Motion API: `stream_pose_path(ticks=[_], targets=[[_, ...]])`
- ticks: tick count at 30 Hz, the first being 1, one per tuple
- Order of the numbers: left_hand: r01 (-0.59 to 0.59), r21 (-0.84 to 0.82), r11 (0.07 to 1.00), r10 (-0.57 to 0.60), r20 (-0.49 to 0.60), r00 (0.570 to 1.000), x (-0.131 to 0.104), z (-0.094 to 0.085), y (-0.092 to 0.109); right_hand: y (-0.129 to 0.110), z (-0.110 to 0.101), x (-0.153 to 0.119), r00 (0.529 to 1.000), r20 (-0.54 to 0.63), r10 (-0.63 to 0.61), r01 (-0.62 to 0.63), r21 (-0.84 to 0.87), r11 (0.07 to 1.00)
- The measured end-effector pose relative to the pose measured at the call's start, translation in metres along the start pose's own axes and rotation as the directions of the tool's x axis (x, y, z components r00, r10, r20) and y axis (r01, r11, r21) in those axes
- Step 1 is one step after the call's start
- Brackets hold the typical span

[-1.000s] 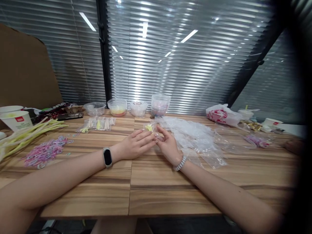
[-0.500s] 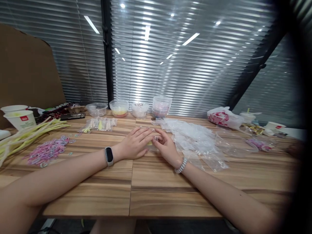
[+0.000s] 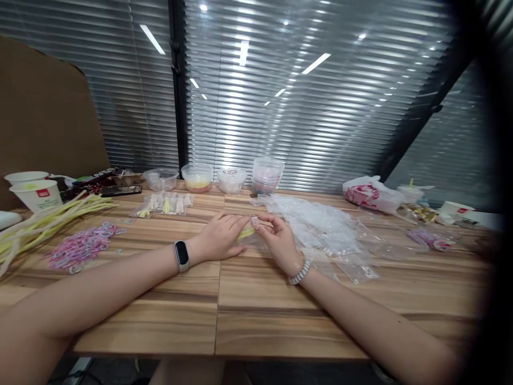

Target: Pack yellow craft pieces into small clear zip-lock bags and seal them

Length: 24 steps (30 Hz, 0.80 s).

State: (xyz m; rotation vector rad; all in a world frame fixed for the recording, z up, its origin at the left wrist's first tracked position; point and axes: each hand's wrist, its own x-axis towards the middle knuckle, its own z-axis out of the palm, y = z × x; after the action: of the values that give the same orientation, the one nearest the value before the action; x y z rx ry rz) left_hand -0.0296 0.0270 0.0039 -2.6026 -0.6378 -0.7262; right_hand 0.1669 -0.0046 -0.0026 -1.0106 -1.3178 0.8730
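My left hand (image 3: pixel 219 237) lies palm down over a small clear plastic bag (image 3: pixel 256 241) on the wooden table, its fingers stretched out. A yellow strip (image 3: pixel 246 233) shows in the bag beside those fingers. My right hand (image 3: pixel 278 240) is at the bag's right side, thumb and forefinger pinched on a small clear piece (image 3: pixel 255 222), perhaps the bag's edge. Right of it spreads a pile of clear plastic bags (image 3: pixel 320 222). Beyond my left hand lie filled bags (image 3: pixel 166 204) with yellow and pale strips.
Clear plastic bowls (image 3: pixel 197 177) line the table's back edge. At the left are yellow and white strips (image 3: pixel 60 216), pink and purple rings (image 3: pixel 82 246) and paper cups (image 3: pixel 38 197). A red and white plastic bag (image 3: pixel 371 193) sits at the back right.
My left fingers have drawn together and slightly back, uncovering more of the yellow strip. The small clear piece now shows at my right fingertips.
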Motion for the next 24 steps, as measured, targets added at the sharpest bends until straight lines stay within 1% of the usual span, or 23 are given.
stream_pose_path(ticks=[1, 3, 5, 9, 12, 17, 21, 24], targets=[[-0.001, -0.001, 1.0, 0.001, -0.008, 1.0, 0.0, 0.0, 0.0, 0.0, 0.0, 0.0, 1.0, 0.004, -0.018, 0.018, 0.009, 1.0], [0.008, -0.016, 1.0, -0.008, -0.028, 1.0, -0.001, 0.001, 0.0, 0.002, 0.001, 0.001, 0.995, 0.01, -0.095, 0.095, 0.018, 0.995], [0.053, -0.056, 0.997, -0.056, -0.048, 0.997, -0.002, 0.004, -0.002, 0.004, 0.0, 0.002, 0.988, 0.011, -0.156, 0.156, 0.01, 0.988], [0.194, -0.164, 0.967, -0.208, -0.071, 0.976, -0.005, 0.011, -0.007, 0.011, -0.002, 0.004, 0.985, 0.014, -0.174, 0.175, -0.025, 0.984], [0.238, -0.206, 0.949, -0.257, -0.072, 0.964, -0.005, 0.013, -0.008, 0.014, -0.002, 0.003, 0.977, 0.074, -0.199, 0.205, -0.073, 0.976], [0.206, -0.194, 0.959, -0.221, -0.062, 0.973, -0.005, 0.011, -0.008, 0.015, -0.001, -0.001, 0.953, 0.159, -0.257, 0.282, -0.156, 0.947], [0.182, -0.173, 0.968, -0.199, -0.084, 0.976, -0.006, 0.013, -0.009, 0.012, -0.002, -0.003, 0.923, 0.226, -0.311, 0.359, -0.221, 0.907], [0.181, -0.162, 0.97, -0.198, -0.092, 0.976, -0.006, 0.013, -0.01, 0.007, -0.003, -0.003, 0.922, 0.252, -0.294, 0.363, -0.299, 0.882]])
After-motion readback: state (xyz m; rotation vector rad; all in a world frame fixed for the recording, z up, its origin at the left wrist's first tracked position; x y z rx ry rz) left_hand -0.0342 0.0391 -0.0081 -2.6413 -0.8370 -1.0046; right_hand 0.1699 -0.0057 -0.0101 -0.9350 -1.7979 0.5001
